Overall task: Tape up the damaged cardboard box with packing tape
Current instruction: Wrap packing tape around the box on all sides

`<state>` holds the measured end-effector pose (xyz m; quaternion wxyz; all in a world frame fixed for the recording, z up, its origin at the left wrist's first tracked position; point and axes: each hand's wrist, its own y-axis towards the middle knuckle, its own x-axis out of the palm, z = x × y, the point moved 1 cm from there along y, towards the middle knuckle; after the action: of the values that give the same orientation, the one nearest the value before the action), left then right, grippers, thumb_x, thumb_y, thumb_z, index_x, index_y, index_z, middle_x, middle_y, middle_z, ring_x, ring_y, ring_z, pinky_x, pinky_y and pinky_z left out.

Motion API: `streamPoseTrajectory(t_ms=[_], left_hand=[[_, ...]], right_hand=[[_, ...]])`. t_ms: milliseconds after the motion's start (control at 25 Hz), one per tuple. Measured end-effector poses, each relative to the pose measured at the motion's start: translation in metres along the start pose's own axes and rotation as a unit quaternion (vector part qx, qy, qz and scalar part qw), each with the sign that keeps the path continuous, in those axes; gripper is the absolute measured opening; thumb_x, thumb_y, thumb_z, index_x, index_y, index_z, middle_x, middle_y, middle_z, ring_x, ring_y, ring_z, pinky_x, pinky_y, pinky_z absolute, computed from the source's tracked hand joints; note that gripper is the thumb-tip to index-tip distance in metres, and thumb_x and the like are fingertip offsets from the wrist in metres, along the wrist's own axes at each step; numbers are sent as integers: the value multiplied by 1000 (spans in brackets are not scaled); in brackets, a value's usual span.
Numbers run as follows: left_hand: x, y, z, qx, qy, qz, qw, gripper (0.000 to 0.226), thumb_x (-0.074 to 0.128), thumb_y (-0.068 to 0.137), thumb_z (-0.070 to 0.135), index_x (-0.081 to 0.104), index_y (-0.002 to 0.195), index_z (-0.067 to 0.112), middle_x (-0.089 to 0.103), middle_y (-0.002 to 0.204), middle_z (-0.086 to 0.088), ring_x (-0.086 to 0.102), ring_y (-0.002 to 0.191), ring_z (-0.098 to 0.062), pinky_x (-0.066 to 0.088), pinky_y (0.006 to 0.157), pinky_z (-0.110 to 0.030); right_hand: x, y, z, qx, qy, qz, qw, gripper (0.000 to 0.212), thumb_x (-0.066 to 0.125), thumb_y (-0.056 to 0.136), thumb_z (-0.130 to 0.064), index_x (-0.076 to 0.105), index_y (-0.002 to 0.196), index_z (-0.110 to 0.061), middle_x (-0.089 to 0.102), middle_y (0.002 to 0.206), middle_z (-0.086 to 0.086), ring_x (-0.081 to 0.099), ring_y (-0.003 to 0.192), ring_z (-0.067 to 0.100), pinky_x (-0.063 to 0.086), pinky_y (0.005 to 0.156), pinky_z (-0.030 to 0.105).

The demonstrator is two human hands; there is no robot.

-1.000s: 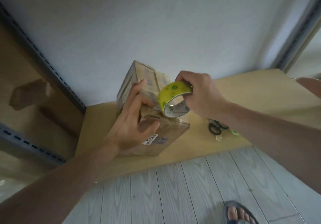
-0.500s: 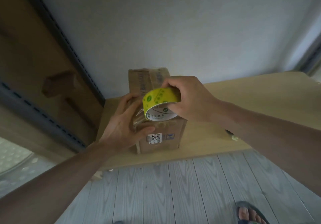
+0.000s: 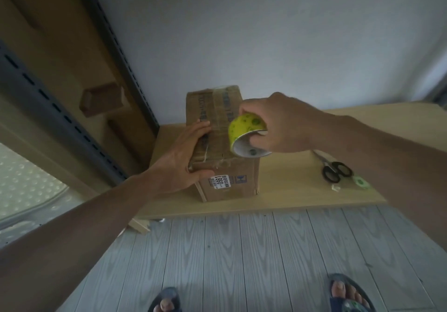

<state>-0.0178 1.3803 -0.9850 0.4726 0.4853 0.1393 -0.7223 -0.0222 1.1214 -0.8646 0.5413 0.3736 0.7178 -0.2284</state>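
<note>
A person's left hand (image 3: pixel 186 152) lies flat on the top of a cardboard box (image 3: pixel 219 118), fingers straight and spread over the left side of the lid, thumb pressed against the upper edge of the near face. The box stands on a pale wooden worktop (image 3: pixel 290 186), close to its left end, and a white label (image 3: pixel 219 181) printed with digits is stuck on the side facing the camera. Glossy strips of clear tape run along the middle of the lid. The right hand (image 3: pixel 283 123) grips a roll of packing tape (image 3: pixel 246 137) with a yellow-green wrapper, fingers curled round the rim and through the core, and holds it over the right near corner of the box top; whether the roll touches the cardboard cannot be told. Black-handled scissors (image 3: pixel 336 169) lie on the worktop well to the right of the box, with a smaller green and white roll (image 3: pixel 360 182) just beside them. Below, two sandalled feet stand on a grey plank floor (image 3: pixel 242 251).
</note>
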Motion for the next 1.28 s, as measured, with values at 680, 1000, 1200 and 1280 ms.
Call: streamPoseTrajectory(t_ms=[680, 1000, 1200, 1280], left_hand=[[3, 3, 0, -16, 13, -18, 1000, 101, 68, 79, 63, 23, 157, 17, 18, 165, 6, 8, 156, -9, 17, 126, -39], [-21, 44, 56, -94, 253, -141, 953, 100, 8, 77, 94, 35, 143, 25, 38, 143, 3, 44, 130, -15, 19, 119, -61], [10, 58, 59, -39, 243, -159, 956, 90, -1, 79, 90, -3, 158, 46, -8, 169, 8, -3, 156, -18, 3, 121, -67], [8, 65, 61, -47, 265, -198, 942, 79, 6, 84, 87, -10, 154, 53, -14, 168, 12, -13, 155, -17, 3, 119, -69]], right_hand=[[43, -25, 61, 103, -159, -92, 977, 18, 63, 83, -29, 46, 85, -25, 45, 69, -7, 41, 59, 7, 27, 50, 26], [74, -23, 74, 110, -125, -58, 984, 12, 61, 79, -21, 50, 84, -22, 60, 75, 4, 60, 71, 29, 45, 59, 30], [76, -24, 79, 110, -111, -53, 986, 14, 60, 82, -22, 48, 86, -20, 44, 64, -2, 52, 66, 30, 39, 58, 29], [77, -23, 81, 111, -121, -55, 985, 14, 59, 83, -24, 46, 88, -21, 43, 66, -1, 52, 67, 29, 39, 58, 29]])
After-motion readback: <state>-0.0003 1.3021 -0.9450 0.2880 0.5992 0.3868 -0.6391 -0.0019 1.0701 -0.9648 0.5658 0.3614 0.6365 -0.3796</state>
